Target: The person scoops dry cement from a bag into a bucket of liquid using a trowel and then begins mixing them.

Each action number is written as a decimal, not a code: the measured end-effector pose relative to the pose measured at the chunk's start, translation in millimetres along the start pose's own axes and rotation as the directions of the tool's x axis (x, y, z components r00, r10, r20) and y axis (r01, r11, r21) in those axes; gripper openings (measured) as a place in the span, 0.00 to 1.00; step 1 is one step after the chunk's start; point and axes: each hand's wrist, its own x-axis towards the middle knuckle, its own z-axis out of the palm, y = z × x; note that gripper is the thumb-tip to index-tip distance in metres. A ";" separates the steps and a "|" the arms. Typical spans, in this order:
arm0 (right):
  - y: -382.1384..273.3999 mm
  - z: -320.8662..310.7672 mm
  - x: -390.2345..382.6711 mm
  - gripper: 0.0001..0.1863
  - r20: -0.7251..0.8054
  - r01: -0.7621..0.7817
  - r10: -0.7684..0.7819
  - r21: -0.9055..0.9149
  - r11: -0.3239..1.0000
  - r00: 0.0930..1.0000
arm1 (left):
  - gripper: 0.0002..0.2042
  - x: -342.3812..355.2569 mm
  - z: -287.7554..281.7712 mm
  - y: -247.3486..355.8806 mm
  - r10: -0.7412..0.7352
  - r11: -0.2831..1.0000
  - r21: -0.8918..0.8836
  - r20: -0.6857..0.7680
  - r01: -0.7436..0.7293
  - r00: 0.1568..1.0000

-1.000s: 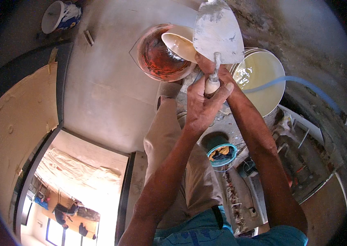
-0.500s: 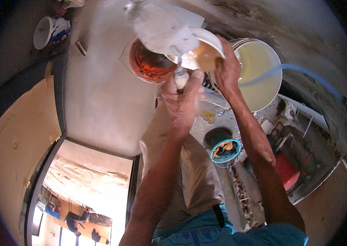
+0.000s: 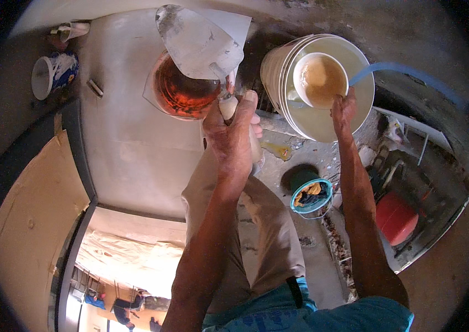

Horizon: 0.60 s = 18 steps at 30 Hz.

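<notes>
A pointed, plaster-smeared trowel [image 3: 201,44] is in my left hand [image 3: 229,124], its handle wrapped by my fingers and its blade angled up and away. Partly behind that blade stands a red-orange bucket [image 3: 176,91] with a wire handle; part of its inside is hidden. My right hand [image 3: 345,113] grips the rim of a small white tub [image 3: 322,80] holding cloudy tan liquid. This tub is within the mouth of a large white bucket [image 3: 364,105] of pale, yellowish liquid. Whether the tub touches the liquid, I cannot tell.
A blue hose [image 3: 406,67] runs into the large bucket from the right. Nearer me on the floor stands a teal pail [image 3: 311,198] with cloths inside. A red container [image 3: 397,218] lies to the right. A blue-and-white paint bucket [image 3: 52,76] is at far left.
My right hand has carried the small tub rightward, from tilted beside the trowel to over the large bucket. My left hand has shifted slightly left with the trowel.
</notes>
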 end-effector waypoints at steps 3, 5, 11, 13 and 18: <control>16.2 24.9 13.4 0.20 0.148 -0.102 0.125 -0.150 0.983 0.981 | 0.19 0.3 -1.3 -3.4 0.015 0.999 0.052 0.027 -0.016 1.000; 38.5 43.0 19.1 0.17 0.107 -0.052 0.097 -0.359 0.932 0.990 | 0.19 -1.5 2.5 -1.5 -0.019 0.996 0.089 0.032 0.016 0.999; 55.2 82.4 25.6 0.15 -0.009 -0.308 0.342 -0.460 0.833 0.940 | 0.11 -3.4 1.3 6.3 -0.067 0.995 0.080 0.080 0.061 0.995; 51.0 95.0 26.3 0.14 -0.056 -0.331 0.347 -0.468 0.819 0.936 | 0.10 -4.0 0.3 9.8 -0.095 0.992 0.085 0.066 0.090 0.993; 41.6 125.0 27.8 0.14 0.122 -0.144 0.217 -0.433 0.890 0.969 | 0.09 -4.2 5.5 11.8 -0.081 0.994 0.082 0.098 0.073 0.992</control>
